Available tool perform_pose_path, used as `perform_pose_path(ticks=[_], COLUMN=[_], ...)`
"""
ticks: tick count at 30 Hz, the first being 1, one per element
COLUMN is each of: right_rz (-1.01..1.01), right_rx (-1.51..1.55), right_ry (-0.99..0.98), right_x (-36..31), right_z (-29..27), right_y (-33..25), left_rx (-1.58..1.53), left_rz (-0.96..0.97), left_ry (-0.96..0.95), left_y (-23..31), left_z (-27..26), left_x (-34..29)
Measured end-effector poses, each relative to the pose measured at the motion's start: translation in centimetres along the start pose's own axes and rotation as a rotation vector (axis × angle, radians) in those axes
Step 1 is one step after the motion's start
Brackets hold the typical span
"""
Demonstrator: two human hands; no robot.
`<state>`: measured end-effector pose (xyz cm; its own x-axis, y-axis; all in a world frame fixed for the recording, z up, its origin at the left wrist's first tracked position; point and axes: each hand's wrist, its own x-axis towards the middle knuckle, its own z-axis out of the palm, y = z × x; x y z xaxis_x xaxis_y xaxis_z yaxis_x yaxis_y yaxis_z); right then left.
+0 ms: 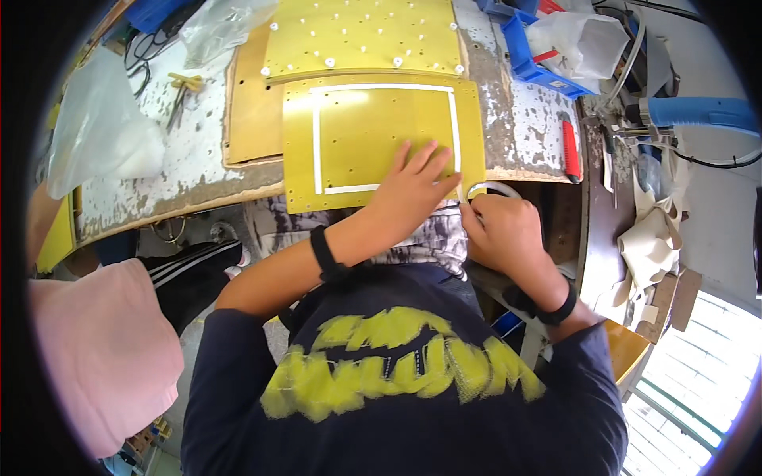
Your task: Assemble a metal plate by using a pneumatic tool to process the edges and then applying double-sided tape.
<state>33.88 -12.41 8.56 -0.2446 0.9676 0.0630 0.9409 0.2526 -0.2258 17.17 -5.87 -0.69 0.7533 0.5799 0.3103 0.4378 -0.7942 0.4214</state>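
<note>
A yellow board (pixel 381 131) with small holes lies on the bench and juts over its front edge towards me. White tape strips (pixel 317 143) form a rectangle on it, running along all four sides. My left hand (pixel 405 194) rests flat on the board's lower right part, fingers spread, thumb close to the lower right corner of the rectangle. Just off that corner, my right hand (pixel 508 226) is closed on a roll of white tape (pixel 503 187). A short length of tape runs between the roll and the board. The fingers hide much of the roll.
Behind lies another yellow board (pixel 365 36) with white pegs. A red-handled tool (pixel 570 151) and a blue bin (pixel 532 59) are at the right, a plastic bag (pixel 107 127) and yellow-handled scissors (pixel 184 83) at the left. Another person in a pink top (pixel 103 349) is at my left.
</note>
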Motion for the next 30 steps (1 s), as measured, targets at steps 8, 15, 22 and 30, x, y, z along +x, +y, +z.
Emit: perform_pose_path(ticks=[8, 15, 22, 30], right_rz=[0.506, 0.543, 0.322, 0.243], right_rx=[0.352, 0.335, 0.174, 0.067], right_ry=[0.045, 0.04, 0.054, 0.066], right_x=[-2.7, -2.7, -2.1, -1.7], right_z=[1.7, 1.2, 1.0, 0.5], right_y=[-0.8, -0.8, -0.7, -1.4], left_rx=[-0.224, -0.042, -0.054, -0.034], left_rz=[-0.076, -0.111, -0.216, -0.206], left_ry=[-0.111, -0.164, -0.282, -0.209], left_y=[-1.7, -1.8, -1.1, -1.2], left_z=[-3.7, -1.6, -2.5, -2.0], left_x=[4.6, 6.6, 7.9, 7.7])
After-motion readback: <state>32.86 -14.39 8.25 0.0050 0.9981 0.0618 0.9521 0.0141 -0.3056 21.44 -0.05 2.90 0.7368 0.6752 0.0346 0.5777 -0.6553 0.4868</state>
